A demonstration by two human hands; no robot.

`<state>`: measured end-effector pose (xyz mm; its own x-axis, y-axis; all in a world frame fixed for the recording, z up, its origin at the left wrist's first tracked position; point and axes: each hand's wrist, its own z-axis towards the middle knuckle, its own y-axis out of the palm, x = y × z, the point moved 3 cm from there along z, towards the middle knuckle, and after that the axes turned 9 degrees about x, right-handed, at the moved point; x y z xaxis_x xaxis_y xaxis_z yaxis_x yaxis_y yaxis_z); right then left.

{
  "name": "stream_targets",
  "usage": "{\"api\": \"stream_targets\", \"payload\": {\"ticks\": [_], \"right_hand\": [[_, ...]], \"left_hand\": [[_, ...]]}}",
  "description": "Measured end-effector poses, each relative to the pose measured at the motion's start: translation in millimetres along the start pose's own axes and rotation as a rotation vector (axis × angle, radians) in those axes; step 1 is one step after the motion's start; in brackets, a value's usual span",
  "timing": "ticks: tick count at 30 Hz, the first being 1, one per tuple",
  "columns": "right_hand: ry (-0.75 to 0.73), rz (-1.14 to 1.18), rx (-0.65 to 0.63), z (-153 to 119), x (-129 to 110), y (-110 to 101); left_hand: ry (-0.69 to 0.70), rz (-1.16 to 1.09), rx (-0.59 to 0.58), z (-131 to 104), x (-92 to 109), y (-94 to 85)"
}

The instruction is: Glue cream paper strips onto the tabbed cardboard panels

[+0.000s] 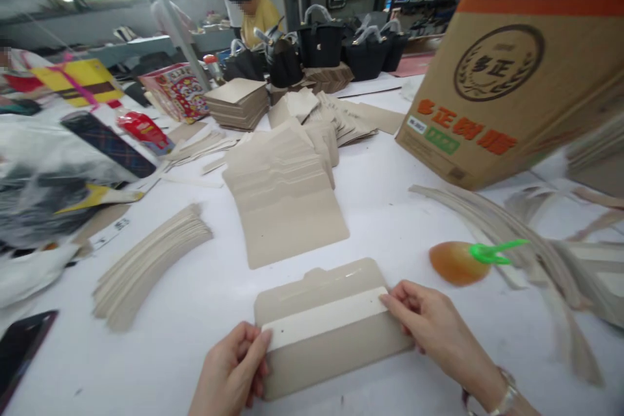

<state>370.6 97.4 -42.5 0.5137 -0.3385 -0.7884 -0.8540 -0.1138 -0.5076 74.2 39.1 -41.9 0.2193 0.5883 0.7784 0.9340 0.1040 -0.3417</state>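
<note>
A beige cardboard panel [336,351] with rounded corners and a small tab lies in front of me on the white table. Across its middle runs a pale cardboard strip [324,320] with small holes near its ends. My left hand [234,367] pinches the strip's left end, thumb on top and fingers at the panel's edge. At the right end, my right hand [433,318] presses its thumb on the strip, its fingers curled at the panel's side. Past the tab, a glossy streak [336,276] shows on the panel. An orange glue bottle [458,262] with a green nozzle lies beyond my right hand.
A fanned pile of similar panels [292,208] lies ahead, a bundle of strips [151,266] to the left. Loose strips [517,227] and a large cardboard box [511,84] occupy the right. A phone [24,351] rests at left. Black bags [319,45] and a person [260,13] are beyond.
</note>
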Motion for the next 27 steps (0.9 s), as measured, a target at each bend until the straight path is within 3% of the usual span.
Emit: {"api": "stream_targets", "payload": {"ticks": [7,19,23,27], "right_hand": [[0.034,-0.009,-0.052,6.1,21.7,5.8],[0.003,-0.052,-0.007,3.9,15.9,5.4],[-0.077,-0.101,0.064,0.2,2.6,3.7],[-0.186,-0.194,0.153,-3.8,-10.5,2.1]], "left_hand": [[0.013,-0.005,0.018,-0.8,-1.1,-1.9],[0.073,0.139,0.079,-5.4,7.8,-3.2],[0.212,0.352,0.124,-8.5,14.0,-4.2],[0.487,0.543,0.331,-3.7,10.0,-11.4]]}}
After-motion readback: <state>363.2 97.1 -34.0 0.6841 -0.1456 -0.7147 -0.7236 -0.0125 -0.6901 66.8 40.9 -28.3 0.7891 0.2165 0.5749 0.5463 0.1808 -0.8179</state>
